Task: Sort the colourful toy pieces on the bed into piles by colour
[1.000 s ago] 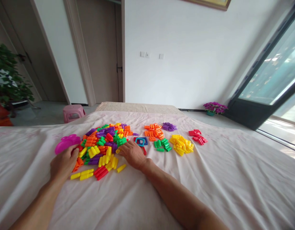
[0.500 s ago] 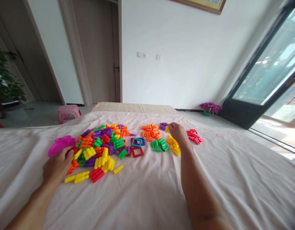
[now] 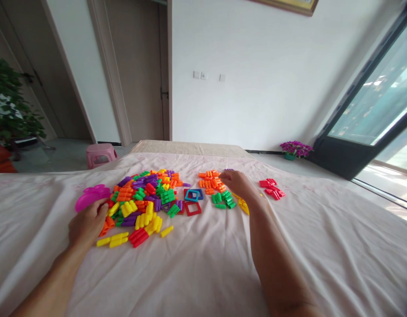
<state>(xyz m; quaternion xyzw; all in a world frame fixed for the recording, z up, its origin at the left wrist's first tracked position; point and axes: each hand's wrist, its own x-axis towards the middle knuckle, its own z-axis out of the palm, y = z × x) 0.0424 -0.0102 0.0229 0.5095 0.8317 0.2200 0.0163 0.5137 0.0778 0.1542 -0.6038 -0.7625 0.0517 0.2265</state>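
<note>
My left hand (image 3: pixel 88 222) is at the left edge of a mixed pile of colored plastic pieces (image 3: pixel 140 193), beside a magenta dish (image 3: pixel 93 196); its fingertips are partly hidden. My right hand (image 3: pixel 236 181) hovers or rests between the orange group (image 3: pixel 210 181) and the yellow group (image 3: pixel 243 205), its fingers bent and pointing left. Whatever its fingertips hold, if anything, is hidden. Just in front of it lies a green group (image 3: pixel 223 200), and purple pieces show behind it. Red pieces (image 3: pixel 272 189) lie to its right.
Square frames, red (image 3: pixel 193 208) and blue (image 3: pixel 192 195), lie between the pile and the groups. A pale cloth (image 3: pixel 196 277) covers the surface. Beyond it stand a pink stool (image 3: pixel 101 155), a leafy plant (image 3: pixel 15 110) and magenta flowers (image 3: pixel 296 149).
My right hand has moved a little left, and the yellow piece at its fingertips no longer shows. My left hand stays beside the pile. The whole view has shifted slightly.
</note>
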